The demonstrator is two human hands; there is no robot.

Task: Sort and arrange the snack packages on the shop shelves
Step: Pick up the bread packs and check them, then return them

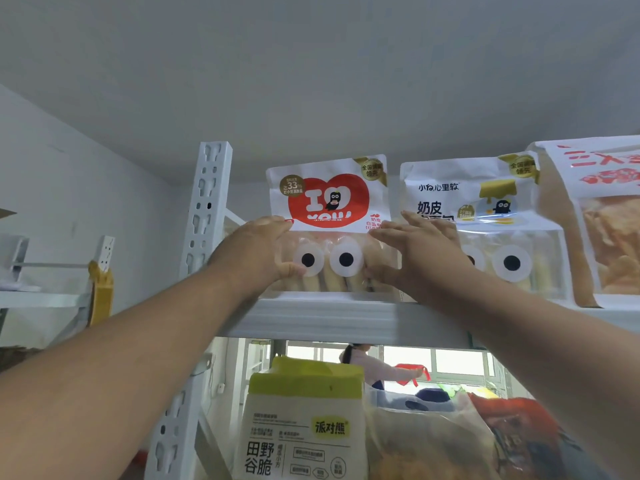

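**Head view: red-heart bread bag being seated on the top shelf**

Left hand (263,251) and right hand (412,258) grasp the red-heart bread bag (329,202), upright at the top shelf (329,317) front edge, beside the milk-skin bread bag (481,209). Lower packages probably remain unsorted.

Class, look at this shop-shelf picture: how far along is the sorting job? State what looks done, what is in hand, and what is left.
Done: a gold-label bread bag and a red-print bag stand upright on the top shelf. In hand: the left hand and right hand grip the red-heart bread bag by its sides, standing on that shelf. Left: the packs below, a green-topped bag and a clear bag, look crowded and may need arranging.
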